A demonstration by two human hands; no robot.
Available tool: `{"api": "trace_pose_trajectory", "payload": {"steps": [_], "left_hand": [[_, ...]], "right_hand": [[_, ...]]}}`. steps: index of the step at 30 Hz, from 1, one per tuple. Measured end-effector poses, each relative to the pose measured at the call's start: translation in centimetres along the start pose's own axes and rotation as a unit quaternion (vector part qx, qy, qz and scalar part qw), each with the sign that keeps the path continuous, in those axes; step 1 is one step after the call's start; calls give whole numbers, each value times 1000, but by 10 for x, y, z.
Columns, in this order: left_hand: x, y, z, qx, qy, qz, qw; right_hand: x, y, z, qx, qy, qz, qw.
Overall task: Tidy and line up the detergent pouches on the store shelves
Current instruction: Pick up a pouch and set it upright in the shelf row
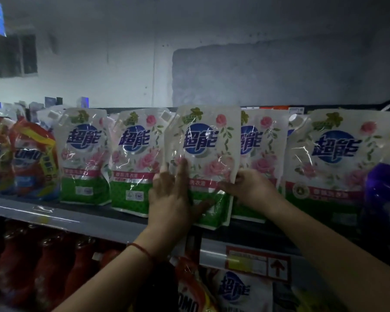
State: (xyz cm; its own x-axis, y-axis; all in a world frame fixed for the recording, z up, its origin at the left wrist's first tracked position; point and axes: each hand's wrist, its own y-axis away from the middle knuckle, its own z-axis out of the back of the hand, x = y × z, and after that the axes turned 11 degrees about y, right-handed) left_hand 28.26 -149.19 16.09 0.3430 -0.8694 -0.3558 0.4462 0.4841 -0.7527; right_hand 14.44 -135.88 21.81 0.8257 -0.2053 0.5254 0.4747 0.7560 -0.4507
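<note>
Several white detergent pouches with pink roses, a blue logo and green bases stand in a row on the top shelf [61,218]. The middle pouch [204,152] stands forward of its neighbours, its base at the shelf's front. My left hand [172,199] holds its lower left side, fingers spread flat on the front and thumb across the green base. My right hand [249,184] grips its lower right edge, fingers curled round it. Similar pouches stand to the left [133,158] and right [263,152], the right one partly hidden behind the held pouch.
Red OMO pouches [32,158] stand at the far left and a purple pouch [383,194] at the far right. The shelf's front rail carries a price tag [257,264]. Below are red bottles [32,262] and more pouches [234,291]. A grey wall lies behind.
</note>
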Motion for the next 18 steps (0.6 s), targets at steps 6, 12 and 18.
{"api": "trace_pose_trajectory", "payload": {"steps": [6,12,18], "left_hand": [[9,-18,7,97,-28,-96,990],[2,-22,12,116,-51,-74,989],[-22,-20,44,158,-137,-55,976]], "right_hand": [[12,12,7,-125,112,18,986],[16,21,9,-117,204,6,972],[19,43,27,-50,325,-4,944]]}}
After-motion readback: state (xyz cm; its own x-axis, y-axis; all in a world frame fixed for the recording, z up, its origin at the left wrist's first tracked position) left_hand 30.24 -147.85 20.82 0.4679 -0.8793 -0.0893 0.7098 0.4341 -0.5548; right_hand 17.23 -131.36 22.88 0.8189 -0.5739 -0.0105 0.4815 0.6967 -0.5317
